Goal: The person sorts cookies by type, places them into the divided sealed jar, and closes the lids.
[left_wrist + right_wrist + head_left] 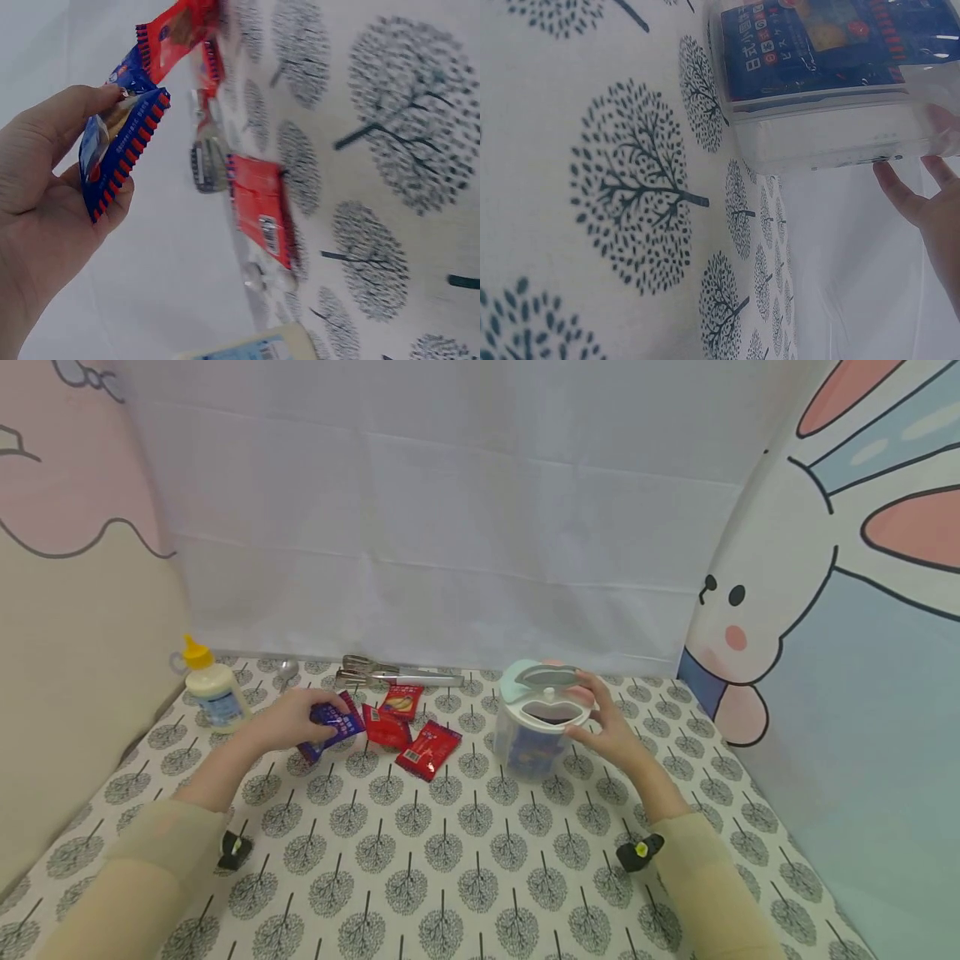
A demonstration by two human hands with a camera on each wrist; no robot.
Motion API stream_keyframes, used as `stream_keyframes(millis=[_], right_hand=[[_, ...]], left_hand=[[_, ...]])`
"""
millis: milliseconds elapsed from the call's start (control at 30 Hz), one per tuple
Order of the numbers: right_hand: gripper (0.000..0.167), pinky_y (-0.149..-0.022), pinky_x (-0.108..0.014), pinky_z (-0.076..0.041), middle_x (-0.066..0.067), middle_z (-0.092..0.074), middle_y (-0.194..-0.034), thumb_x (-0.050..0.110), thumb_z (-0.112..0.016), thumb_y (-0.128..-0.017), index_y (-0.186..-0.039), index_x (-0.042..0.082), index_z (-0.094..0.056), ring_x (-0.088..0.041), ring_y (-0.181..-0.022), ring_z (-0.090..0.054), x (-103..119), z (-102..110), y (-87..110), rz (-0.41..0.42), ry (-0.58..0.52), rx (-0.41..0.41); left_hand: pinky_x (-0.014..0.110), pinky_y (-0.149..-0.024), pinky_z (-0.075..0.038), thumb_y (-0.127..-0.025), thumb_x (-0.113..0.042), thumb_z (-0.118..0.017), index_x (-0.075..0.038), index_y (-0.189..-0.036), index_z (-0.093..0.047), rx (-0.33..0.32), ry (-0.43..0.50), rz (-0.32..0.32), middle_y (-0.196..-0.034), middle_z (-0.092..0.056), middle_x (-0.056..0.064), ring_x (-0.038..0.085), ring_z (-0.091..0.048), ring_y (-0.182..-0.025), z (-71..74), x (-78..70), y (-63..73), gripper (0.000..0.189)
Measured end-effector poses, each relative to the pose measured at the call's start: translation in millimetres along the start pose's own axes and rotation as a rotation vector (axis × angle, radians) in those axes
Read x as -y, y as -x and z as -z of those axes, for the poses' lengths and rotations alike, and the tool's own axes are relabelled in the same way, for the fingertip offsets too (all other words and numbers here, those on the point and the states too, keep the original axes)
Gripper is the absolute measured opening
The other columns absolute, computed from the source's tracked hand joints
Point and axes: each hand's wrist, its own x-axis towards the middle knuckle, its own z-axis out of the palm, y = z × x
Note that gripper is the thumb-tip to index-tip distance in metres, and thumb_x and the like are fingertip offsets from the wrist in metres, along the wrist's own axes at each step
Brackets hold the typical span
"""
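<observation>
Behind the clear canister [502, 743], white curtain [450, 527]; beneath it, tree-print tablecloth [442, 860]. Canister upright, pale lid [517, 683] on top, front opening dark within. At canister's right side, right hand [609, 735] gripping by the lid edge, thumb toward the front, fingers farther back. Best to steady with light, even pressure, base flat on the cloth, fingertips clear of the opening; probably easy to tip if pushed at the rim. Well left of canister, left hand [291, 722] pinching a blue packet [342, 720], thumb against fingers. Best to hold by the sealed edges, no hard squeeze, contents probably brittle; also best to clear neighbouring packets before shifting sideways.

Only from head view: full layout. Farthest left of canister, yellow-capped bottle [220, 700]; left and back, metal tongs [420, 679]; nearer left, three red packets [430, 750]; well left and back, spoon [287, 670]. Only from right wrist view: readable printing on another blue packet [810, 49] inside canister, plus fingertips [892, 184] touching the outer wall. Clearest from left wrist view: striped, serrated edge of the held packet; red packet close by, touching or merely lined up, cannot tell.
</observation>
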Motion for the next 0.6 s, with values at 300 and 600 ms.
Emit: stream_keyframes(millis=[300,600], right_hand=[[0.084,-0.103,-0.059,-0.036,-0.026,-0.021,-0.149,0.002,-0.069,-0.081,-0.147,0.008,-0.017,-0.044,-0.133,-0.029,0,0,0.9,-0.016,-0.003,0.006],[0.084,-0.103,-0.059,-0.036,-0.026,-0.021,-0.149,-0.002,-0.067,-0.080,-0.147,0.006,-0.017,-0.044,-0.134,-0.029,2,0,0.1,-0.012,0.002,0.006]], left_hand=[[0.038,-0.073,-0.057,-0.082,-0.022,-0.074,-0.017,-0.118,-0.060,-0.105,0.062,-0.021,-0.120,-0.057,0.015,0.034,-0.059,-0.102,17.2,-39.5,-2.4,0.039],[0.038,-0.075,-0.057,-0.077,-0.036,-0.076,-0.023,-0.117,-0.061,-0.193,0.179,-0.031,-0.121,-0.057,0.005,0.029,-0.059,-0.105,27.1,-84.5,-7.6,0.045]])
